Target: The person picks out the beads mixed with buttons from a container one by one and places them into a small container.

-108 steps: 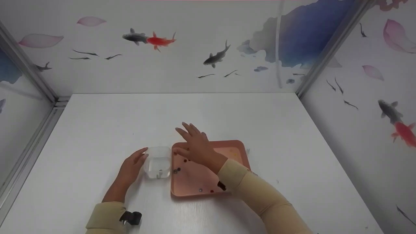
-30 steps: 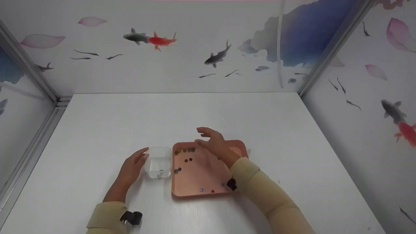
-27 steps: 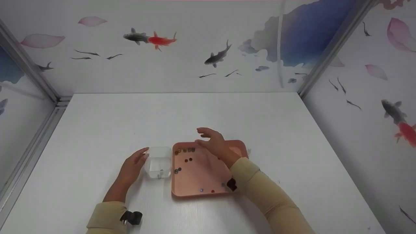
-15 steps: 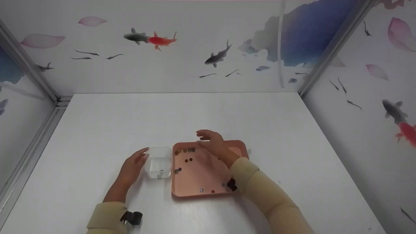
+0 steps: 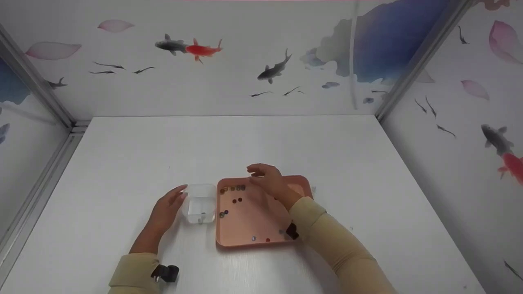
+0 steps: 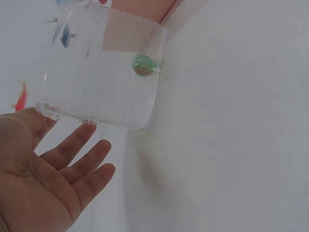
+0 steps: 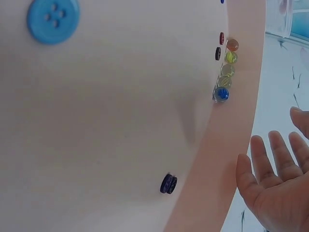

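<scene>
My left hand (image 5: 165, 210) rests its fingertips against the left side of a clear plastic box (image 5: 200, 190). In the left wrist view its fingers are loosely extended by the wall, and a green-tinted glass marble (image 6: 143, 65) lies inside. My right hand (image 5: 267, 180) hovers over the far edge of a salmon-pink tray (image 5: 247, 224). Its fingers are relaxed and spread in the right wrist view, with nothing between them. A row of glass marbles (image 7: 224, 82) lines the tray's wall there. Near them lie a red button (image 7: 221, 38) and a pair of dark buttons (image 7: 168, 184).
A large-looking blue four-hole button (image 7: 53, 21) lies on the tray floor. Along the near edge are a red piece (image 5: 268, 240) and a pale marble (image 5: 253, 238). The box stands right beside the tray's left edge on a white table (image 5: 122, 163), with printed panels around it.
My right hand has shifted right from the tray's far left corner, uncovering the row of marbles, then dipped slightly within the last second. The left hand and box have stayed put.
</scene>
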{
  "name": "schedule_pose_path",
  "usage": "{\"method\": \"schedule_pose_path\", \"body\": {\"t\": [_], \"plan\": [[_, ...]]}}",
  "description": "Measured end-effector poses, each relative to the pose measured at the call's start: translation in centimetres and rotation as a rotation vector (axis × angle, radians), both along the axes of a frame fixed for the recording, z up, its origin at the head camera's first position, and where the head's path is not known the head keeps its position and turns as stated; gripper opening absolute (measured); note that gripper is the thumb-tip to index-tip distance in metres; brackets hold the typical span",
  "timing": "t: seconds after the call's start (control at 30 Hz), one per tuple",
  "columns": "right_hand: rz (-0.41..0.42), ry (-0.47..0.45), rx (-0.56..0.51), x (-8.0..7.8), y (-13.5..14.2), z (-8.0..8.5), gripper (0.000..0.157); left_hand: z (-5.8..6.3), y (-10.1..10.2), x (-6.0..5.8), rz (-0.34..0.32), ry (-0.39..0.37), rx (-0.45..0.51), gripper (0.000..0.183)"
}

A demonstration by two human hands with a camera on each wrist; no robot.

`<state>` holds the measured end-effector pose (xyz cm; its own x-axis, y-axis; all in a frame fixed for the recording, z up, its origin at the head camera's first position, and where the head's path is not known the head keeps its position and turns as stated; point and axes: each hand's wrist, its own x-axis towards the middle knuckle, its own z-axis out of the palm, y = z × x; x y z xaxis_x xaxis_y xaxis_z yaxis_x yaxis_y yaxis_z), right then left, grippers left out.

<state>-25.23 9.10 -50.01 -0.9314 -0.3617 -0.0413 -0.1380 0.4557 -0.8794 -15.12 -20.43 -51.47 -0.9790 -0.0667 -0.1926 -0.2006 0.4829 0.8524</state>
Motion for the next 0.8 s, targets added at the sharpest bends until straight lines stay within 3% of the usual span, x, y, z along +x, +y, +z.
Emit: {"method": "schedule_pose_path", "body": {"t": [0.53,0.8], "plan": [[0.002,-0.018,0.071,-0.07,-0.2,-0.06,0.032,0.13,-0.08,-0.07,-0.008,-0.015,-0.027,0.048],[0.054,0.013,0.122,-0.03,-0.23,-0.36,0.03,-0.18,-0.29,-0.27,-0.028,-0.012,-0.02,0.049]]}}
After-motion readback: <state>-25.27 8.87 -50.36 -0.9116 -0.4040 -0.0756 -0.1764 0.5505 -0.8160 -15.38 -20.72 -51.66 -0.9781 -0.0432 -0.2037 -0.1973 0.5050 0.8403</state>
